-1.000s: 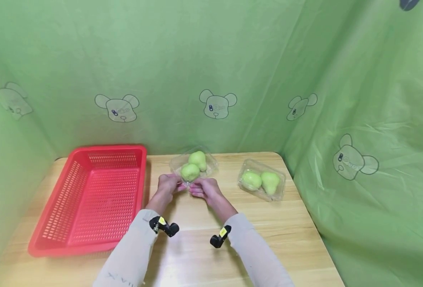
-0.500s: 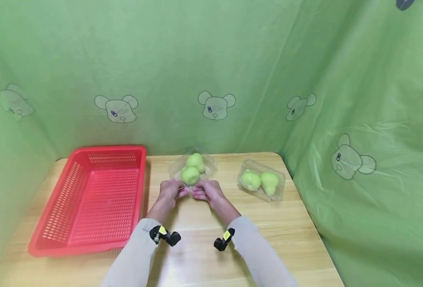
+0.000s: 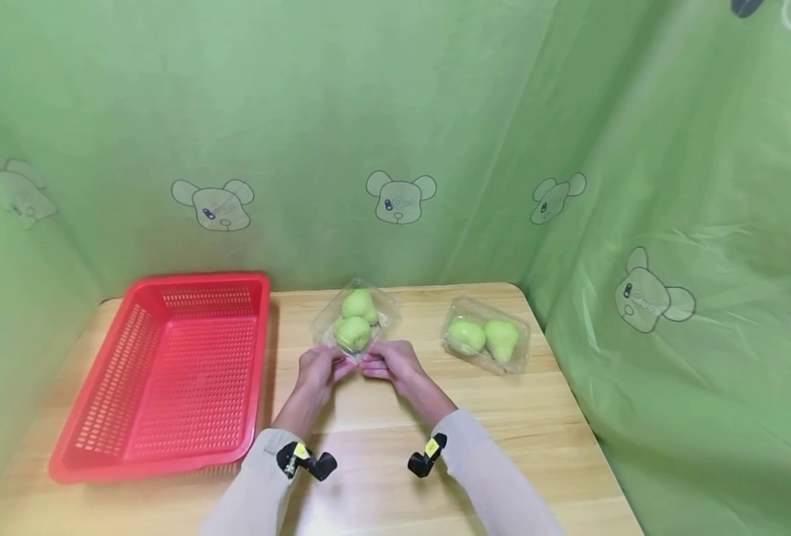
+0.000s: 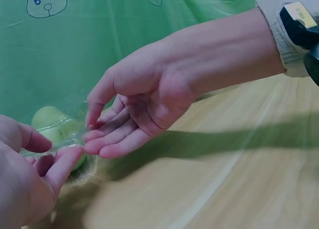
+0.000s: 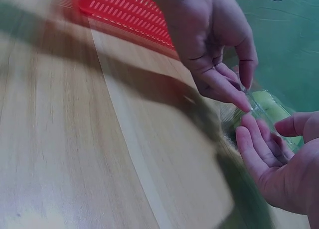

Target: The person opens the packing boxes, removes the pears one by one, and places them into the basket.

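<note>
A clear plastic box point(image 3: 385, 313) with two green pears point(image 3: 352, 333) inside stands at the table's back middle. The left hand point(image 3: 316, 370) pinches the near corner of its rim between thumb and fingers. Beside it, the right hand point(image 3: 395, 363) pinches the same edge; the two hands' fingertips almost meet. In the left wrist view the right hand point(image 4: 144, 94) has its thumb above the rim and its fingers below. The right wrist view shows the left hand point(image 5: 214, 45) at the clear rim, with a pear point(image 5: 269, 107) behind.
A red perforated basket point(image 3: 197, 380) stands at the left of the wooden table point(image 3: 369, 461). To the right lies a second clear box point(image 3: 518, 362) holding two green pears point(image 3: 501, 340). Green curtains point(image 3: 315, 112) with bear heads hang behind and at the sides.
Both hands have moved slightly toward the person, and the pinched box has come a little nearer with its pears. The basket and the other box have stayed put.
</note>
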Motion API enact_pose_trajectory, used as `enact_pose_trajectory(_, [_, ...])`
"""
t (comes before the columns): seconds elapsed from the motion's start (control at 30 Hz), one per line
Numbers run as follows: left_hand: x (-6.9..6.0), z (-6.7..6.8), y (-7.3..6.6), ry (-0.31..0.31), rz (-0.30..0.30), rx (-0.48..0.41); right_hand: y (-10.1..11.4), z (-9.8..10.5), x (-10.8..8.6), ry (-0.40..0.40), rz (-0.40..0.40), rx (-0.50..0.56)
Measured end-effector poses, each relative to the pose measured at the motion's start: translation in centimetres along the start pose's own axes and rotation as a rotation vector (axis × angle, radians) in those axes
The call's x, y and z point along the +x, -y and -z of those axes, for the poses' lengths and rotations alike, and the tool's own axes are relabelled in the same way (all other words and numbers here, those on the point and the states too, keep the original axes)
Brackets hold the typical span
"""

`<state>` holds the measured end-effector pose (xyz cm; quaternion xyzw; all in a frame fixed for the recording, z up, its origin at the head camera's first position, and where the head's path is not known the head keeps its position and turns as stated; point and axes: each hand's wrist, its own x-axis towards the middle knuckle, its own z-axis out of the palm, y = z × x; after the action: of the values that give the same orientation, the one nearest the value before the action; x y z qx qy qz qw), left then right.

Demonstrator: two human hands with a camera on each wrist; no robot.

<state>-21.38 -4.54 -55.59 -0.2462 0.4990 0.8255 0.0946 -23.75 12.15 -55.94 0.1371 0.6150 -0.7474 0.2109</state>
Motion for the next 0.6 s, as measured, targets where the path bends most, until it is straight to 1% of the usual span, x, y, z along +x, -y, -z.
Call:
enact_pose_trajectory(0.2, [-0.5, 0.5, 0.5, 0.031, -0.014, -0.041, -0.1, 0.0, -0.2, -0.014, -0.011, 0.018])
enact_pose_trajectory(0.33, [-0.5, 0.9, 0.8, 0.044, -0.025, -0.063, -0.1, -0.1, -0.2, -0.024, -0.008, 0.030])
enact_pose_trajectory(0.6, [-0.4, 1.7, 1.1, 0.072, -0.028, -0.054, 0.0, -0.1, -0.4, -0.054, -0.003, 0.027])
